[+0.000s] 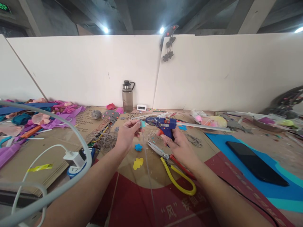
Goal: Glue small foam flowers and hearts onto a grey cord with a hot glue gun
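Note:
My right hand [178, 142] is wrapped round the handle of a blue hot glue gun [167, 126], with a long glue stick [203, 126] sticking out of its back. The gun's nozzle points left, close to my left hand [129, 134]. Between the thumb and fingers of that hand is a small light-teal cutout [142, 124], its shape partly hidden. A thin grey string [148, 164] hangs down from it across the cardboard. Below lie a blue flower cutout [138, 147] and yellow heart cutouts [138, 163]. Scissors [177, 176] with yellow and red handles rest beneath my right hand.
A grey hose [82, 151] arcs across the left foreground near a power strip [77, 162]. A bottle [127, 97] and small clock [141, 107] stand at the back. A black phone [255, 162] lies on blue sheets at right. Colourful scraps [42, 119] pile up at left.

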{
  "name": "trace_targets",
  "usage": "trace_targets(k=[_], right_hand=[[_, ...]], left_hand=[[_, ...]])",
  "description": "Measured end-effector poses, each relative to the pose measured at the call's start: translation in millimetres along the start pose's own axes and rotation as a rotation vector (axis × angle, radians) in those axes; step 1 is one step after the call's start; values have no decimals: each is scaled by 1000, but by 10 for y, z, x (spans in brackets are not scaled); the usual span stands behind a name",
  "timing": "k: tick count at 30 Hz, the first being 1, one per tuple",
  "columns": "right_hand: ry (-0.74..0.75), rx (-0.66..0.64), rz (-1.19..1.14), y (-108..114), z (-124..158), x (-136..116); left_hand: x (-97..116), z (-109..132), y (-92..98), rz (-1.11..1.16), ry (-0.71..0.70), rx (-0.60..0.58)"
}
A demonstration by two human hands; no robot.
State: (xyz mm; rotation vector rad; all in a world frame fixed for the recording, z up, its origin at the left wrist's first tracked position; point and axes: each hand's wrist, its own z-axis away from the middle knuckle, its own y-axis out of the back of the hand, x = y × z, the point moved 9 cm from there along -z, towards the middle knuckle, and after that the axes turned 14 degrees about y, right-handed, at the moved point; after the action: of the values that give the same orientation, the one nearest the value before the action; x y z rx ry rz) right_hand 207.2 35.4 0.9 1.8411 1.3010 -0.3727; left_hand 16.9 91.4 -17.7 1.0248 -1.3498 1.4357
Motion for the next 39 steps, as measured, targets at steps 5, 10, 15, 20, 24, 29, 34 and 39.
trace_targets(k=[5,10,15,20,24,29,34,39], right_hand=[[-11,-12,22,-1,5,-9],[-14,-30,40,-3,2,-16],[6,-27,28,-5,-7,-41],[15,-21,47,-2,-4,-47],[21,-13,57,5,-3,-49],[13,-21,74,3,-7,-58],[6,-15,75,3,-5,-60],[11,-28,42,-16,-4,-29]], left_hand=[[15,11,6,-14,-9,14],[28,17,6,-30,-17,20],[32,30,0,-25,-10,30],[32,34,-2,-25,-11,25],[31,24,1,-9,-11,16],[23,17,4,4,-2,16],[17,23,-9,1,-2,4],[30,31,1,5,-10,13]])
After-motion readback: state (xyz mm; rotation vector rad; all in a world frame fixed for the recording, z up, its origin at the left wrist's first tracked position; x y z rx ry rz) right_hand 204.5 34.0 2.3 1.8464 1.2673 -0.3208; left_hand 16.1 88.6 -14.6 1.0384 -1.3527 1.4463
